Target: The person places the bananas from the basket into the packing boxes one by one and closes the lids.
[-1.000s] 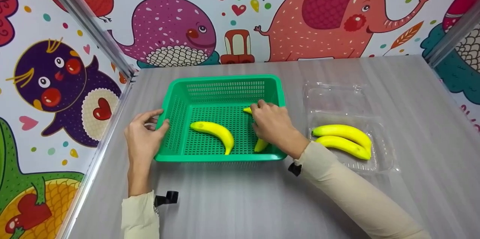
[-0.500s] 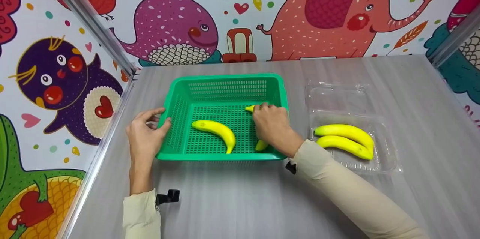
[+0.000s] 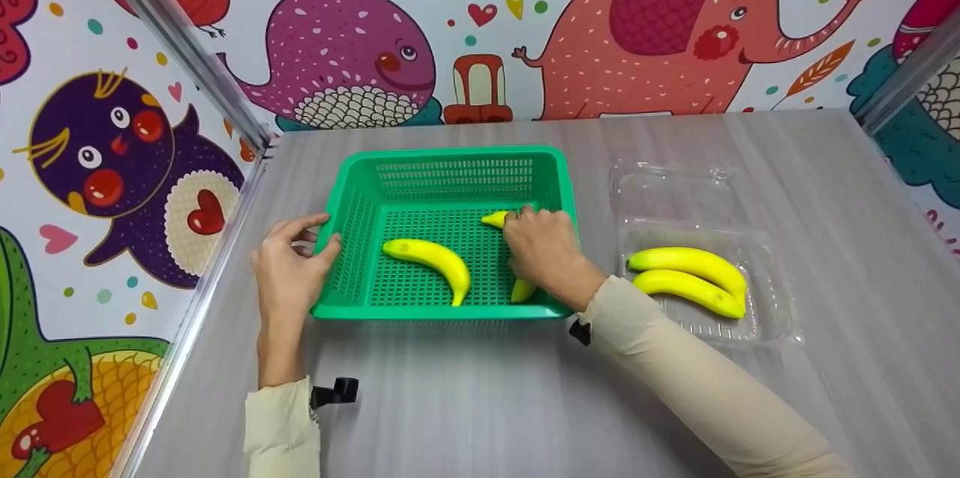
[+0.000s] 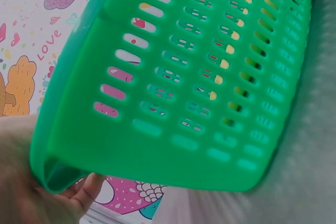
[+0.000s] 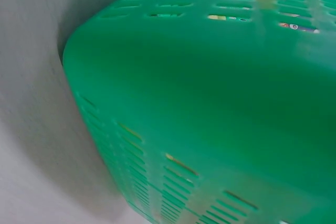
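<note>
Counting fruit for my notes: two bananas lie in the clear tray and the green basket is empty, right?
Not quite. The head view shows the green basket holding two bananas: one banana lies free, another sits under the right hand. The clear tray does hold two.

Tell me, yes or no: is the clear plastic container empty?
No, two yellow bananas lie side by side in the clear plastic container, right of the green basket.
</note>
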Demonstrator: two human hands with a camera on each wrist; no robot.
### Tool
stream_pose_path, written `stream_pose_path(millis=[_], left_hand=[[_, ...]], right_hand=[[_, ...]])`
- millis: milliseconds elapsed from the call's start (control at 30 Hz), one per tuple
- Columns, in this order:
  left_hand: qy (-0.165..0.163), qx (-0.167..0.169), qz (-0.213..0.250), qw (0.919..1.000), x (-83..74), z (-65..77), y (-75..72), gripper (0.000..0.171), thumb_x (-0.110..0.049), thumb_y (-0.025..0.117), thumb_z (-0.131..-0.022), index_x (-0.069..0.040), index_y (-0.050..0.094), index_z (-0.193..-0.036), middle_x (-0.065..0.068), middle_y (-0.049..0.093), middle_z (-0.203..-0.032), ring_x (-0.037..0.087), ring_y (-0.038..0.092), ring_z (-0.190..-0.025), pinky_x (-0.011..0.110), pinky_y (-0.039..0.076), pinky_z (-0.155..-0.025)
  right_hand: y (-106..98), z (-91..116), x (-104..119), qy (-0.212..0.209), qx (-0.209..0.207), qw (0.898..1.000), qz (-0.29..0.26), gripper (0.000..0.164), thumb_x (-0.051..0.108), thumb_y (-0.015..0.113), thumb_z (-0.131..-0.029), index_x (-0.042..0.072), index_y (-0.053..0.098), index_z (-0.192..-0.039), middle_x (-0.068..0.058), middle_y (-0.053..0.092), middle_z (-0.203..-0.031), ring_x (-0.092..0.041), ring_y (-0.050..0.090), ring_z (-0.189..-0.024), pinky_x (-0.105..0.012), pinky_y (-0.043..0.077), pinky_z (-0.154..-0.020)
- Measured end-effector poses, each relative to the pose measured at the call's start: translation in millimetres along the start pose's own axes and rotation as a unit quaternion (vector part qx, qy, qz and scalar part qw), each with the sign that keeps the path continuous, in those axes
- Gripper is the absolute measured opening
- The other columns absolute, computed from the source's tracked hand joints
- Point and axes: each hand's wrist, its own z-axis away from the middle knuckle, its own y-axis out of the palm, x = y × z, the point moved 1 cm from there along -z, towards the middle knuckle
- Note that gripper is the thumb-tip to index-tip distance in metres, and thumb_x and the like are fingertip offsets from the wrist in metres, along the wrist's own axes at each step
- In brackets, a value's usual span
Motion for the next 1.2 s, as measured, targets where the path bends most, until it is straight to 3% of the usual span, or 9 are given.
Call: stream_pose_path(millis=[100,367,533,667,900,1200], left_hand=[[0.0,-0.001,0.0,1.0,0.0,0.2,0.1,0.03,-0.011,0.084,-0.093,-0.009,0.083,-0.122,0.015,0.075,-0.105,0.027,0.07,-0.085,0.006,0.042,-0.068],[0.001,-0.002,-0.001,1.0,0.1,0.8,0.5,0.03,-0.011,0.084,-0.093,-0.008,0.083,-0.122,0.015,0.075,-0.106,0.027,0.07,-0.084,0.007,0.041,-0.068],[-0.004,-0.001,-0.001,1.0,-0.4,1.4,-0.1,0.03,-0.011,0.084,-0.093,-0.008,0.083,-0.122,0.015,0.075,-0.107,0.026,0.069,-0.085,0.007,0.041,-0.068],[-0.006,0.001,-0.004,1.0,-0.5,1.1,-0.3,0.03,-0.012,0.084,-0.093,-0.009,0.083,-0.123,0.014,0.075,-0.108,0.026,0.069,-0.084,0.008,0.041,-0.067],[0.001,0.001,0.0,1.0,0.0,0.1,0.3,0.03,-0.011,0.084,-0.093,-0.009,0.083,-0.122,0.015,0.075,-0.106,0.026,0.069,-0.084,0.007,0.042,-0.067],[-0.001,0.002,0.001,1.0,-0.2,-0.2,0.7,0.03,-0.011,0.084,-0.093,-0.009,0.083,-0.123,0.015,0.075,-0.107,0.026,0.069,-0.084,0.007,0.042,-0.067]], right_hand=[[0.2,0.4,0.4,-0.006,0.003,1.0,-0.001,0.049,0.033,0.083,-0.096,0.0,0.071,-0.131,-0.017,0.074,-0.099,-0.03,0.068,-0.074,-0.043,0.06,-0.06],[0.0,3.2,2.4,-0.026,0.01,1.0,0.01,0.041,0.017,0.077,-0.098,0.005,0.068,-0.137,-0.017,0.075,-0.11,-0.028,0.063,-0.067,-0.04,0.057,-0.056],[0.4,5.1,1.6,-0.048,-0.024,0.998,-0.01,0.04,0.01,0.076,-0.097,0.005,0.07,-0.136,-0.018,0.074,-0.11,-0.023,0.048,-0.056,-0.034,0.042,-0.046],[1.3,6.1,0.4,-0.054,-0.051,0.997,-0.037,0.034,0.006,0.074,-0.096,0.004,0.071,-0.13,-0.018,0.072,-0.108,-0.024,0.048,-0.058,-0.033,0.034,-0.045],[1.2,6.6,-1.1,-0.055,-0.084,0.993,-0.058,0.029,0.0,0.07,-0.095,0.004,0.072,-0.124,-0.018,0.071,-0.104,-0.031,0.061,-0.069,-0.041,0.05,-0.047],[-1.0,6.2,-3.0,-0.054,-0.085,0.991,-0.082,0.04,-0.001,0.067,-0.095,0.008,0.072,-0.134,-0.015,0.071,-0.109,-0.032,0.066,-0.079,-0.042,0.057,-0.051]])
